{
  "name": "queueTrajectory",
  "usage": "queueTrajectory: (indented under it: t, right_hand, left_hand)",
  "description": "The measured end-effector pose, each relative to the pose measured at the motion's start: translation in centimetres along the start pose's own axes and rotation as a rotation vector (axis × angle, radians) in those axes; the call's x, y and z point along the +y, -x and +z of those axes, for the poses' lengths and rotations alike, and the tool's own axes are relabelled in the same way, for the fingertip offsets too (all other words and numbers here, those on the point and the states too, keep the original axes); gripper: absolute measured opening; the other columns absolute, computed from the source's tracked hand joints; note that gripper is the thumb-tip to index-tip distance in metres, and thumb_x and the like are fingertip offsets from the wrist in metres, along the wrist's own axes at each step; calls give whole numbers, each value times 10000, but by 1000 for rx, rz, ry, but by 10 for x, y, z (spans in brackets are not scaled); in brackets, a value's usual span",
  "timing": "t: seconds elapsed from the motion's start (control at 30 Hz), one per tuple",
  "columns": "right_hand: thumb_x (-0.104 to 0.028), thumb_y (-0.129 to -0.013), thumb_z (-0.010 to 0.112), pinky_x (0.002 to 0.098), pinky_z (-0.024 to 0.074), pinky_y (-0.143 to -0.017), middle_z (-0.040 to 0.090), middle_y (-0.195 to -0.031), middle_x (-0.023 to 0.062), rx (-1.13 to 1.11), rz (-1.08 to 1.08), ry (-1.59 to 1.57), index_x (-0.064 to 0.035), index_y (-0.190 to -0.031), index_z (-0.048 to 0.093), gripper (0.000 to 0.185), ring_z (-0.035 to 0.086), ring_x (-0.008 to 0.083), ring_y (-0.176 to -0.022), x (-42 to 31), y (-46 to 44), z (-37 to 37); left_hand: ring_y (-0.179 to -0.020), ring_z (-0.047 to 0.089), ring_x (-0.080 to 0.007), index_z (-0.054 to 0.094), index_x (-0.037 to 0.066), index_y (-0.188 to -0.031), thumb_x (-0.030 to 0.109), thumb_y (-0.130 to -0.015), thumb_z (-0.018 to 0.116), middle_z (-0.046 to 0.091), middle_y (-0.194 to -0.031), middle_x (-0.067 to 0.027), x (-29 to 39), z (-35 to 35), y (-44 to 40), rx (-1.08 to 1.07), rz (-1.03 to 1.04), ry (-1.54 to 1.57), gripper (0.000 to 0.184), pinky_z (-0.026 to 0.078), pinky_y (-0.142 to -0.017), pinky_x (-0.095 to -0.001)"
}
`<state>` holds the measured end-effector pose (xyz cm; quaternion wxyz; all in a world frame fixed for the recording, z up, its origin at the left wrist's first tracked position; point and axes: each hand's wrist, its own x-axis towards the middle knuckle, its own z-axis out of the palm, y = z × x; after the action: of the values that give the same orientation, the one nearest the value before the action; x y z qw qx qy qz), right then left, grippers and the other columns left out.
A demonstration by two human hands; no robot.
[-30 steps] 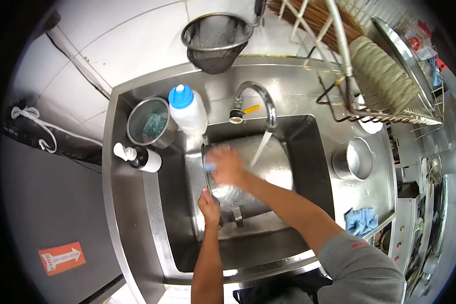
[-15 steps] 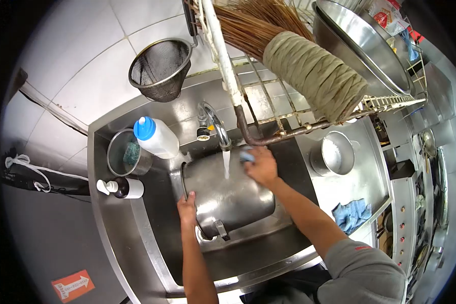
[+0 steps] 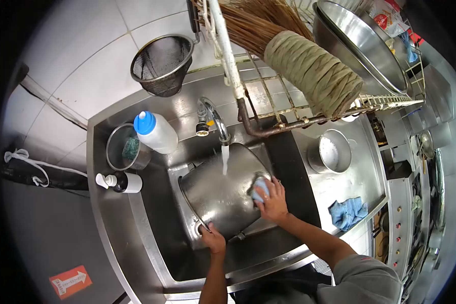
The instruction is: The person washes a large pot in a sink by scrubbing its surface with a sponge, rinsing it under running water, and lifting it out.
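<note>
A large steel pot lies on its side in the sink, its open rim facing left. Water from the faucet runs onto its upper side. My left hand is closed on the pot's rim at the lower left. With my right hand I press a light blue sponge against the pot's wall near its base, on the right; the fingers are wrapped over the sponge. One pot handle shows low on the side nearest me.
Left of the faucet stand a white bottle with a blue cap, a steel container holding a green scouring pad, and a pump bottle. A small steel pot and blue cloth are at right. A wire rack overhangs the sink.
The pot has turned, and its handle has shifted right. My left hand has moved down and right along the rim. My right hand has slid the sponge down and slightly right over the wall.
</note>
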<state>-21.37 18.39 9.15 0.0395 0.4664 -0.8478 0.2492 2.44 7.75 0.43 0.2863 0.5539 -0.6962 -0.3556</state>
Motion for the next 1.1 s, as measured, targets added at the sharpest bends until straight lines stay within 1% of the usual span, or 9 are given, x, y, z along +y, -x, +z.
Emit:
queueTrajectory:
  t: [0.13, 0.17, 0.23, 0.43, 0.53, 0.67, 0.83, 0.9, 1.1]
  right_hand:
    - [-289, -795, 608, 560, 414, -905, 535, -1270, 162, 57, -32, 31, -155, -1136, 640, 369, 487, 412, -1148, -1, -87, 48]
    - [-303, -800, 599, 540, 433, -839, 590, -1181, 115, 16, 83, 127, -153, -1070, 663, 316, 535, 367, -1067, -6, -119, 60]
    - [-331, -806, 590, 521, 453, -827, 604, -1120, 76, -116, 157, 251, -146, -1036, 669, 306, 548, 338, -1065, -19, -157, 74]
    - [-236, -671, 683, 520, 424, -940, 613, -1178, 32, -167, -600, -316, -184, -962, 676, 296, 529, 327, -1161, -113, -66, 60]
    - [-316, -695, 701, 566, 413, -916, 583, -1252, 18, -271, -614, -385, -230, -996, 688, 313, 513, 339, -1184, -112, -99, 95]
    - [-377, -706, 667, 417, 486, -893, 664, -1076, 93, -680, -194, -339, -179, -954, 728, 323, 600, 318, -1035, -132, -188, 169]
    - [-320, -685, 693, 562, 343, -1040, 598, -1104, 65, -177, -445, -353, -175, -922, 684, 278, 501, 325, -1158, -131, -97, 120]
    - [-323, -683, 719, 594, 283, -1084, 541, -1232, 69, -371, -583, -280, -190, -953, 675, 304, 442, 330, -1241, -123, -45, 63]
    - [-376, -687, 733, 625, 254, -1089, 489, -1343, 36, -503, -845, -187, -217, -1008, 674, 363, 382, 330, -1322, -55, -17, 29]
  left_hand:
    - [-1006, 560, -432, 470, -75, -1255, 337, -917, 647, 591, -1088, -288, -10, -17, -15, -316, 117, -24, 561, 444, -899, -425]
    - [-1005, 569, -358, 478, -54, -1254, 351, -937, 621, 596, -1080, -257, 25, -20, -36, -305, -100, 381, 534, 443, -899, -392]
    - [-999, 579, -260, 482, -64, -1279, 405, -1008, 466, 610, -1134, -198, 46, -15, -88, -201, -194, 275, 542, 450, -898, -363]
    - [-876, 604, -227, 630, -94, -1048, 498, -1041, 320, 675, -945, -135, 52, -6, -113, -101, -304, 469, 668, 472, -835, -364]
    - [-820, 575, -201, 626, -55, -1044, 459, -1052, 319, 660, -883, -126, 47, -6, -100, -115, -257, 525, 599, 467, -788, -355]
    - [-805, 569, -190, 629, -54, -1019, 456, -1052, 324, 649, -866, -117, 47, -6, -103, -87, -314, 422, 594, 461, -785, -341]
    - [-852, 600, -217, 614, -54, -1094, 561, -1004, 382, 653, -966, -105, 60, -9, -128, -141, -629, 745, 664, 485, -790, -367]
    - [-869, 613, -225, 622, -57, -1089, 596, -982, 410, 656, -987, -120, 61, -15, -139, -201, -769, 837, 694, 497, -800, -391]
    - [-926, 629, -212, 581, -32, -1186, 209, -967, 587, 667, -1032, -86, 60, -6, -145, -432, -667, 848, 325, 513, -809, -368]
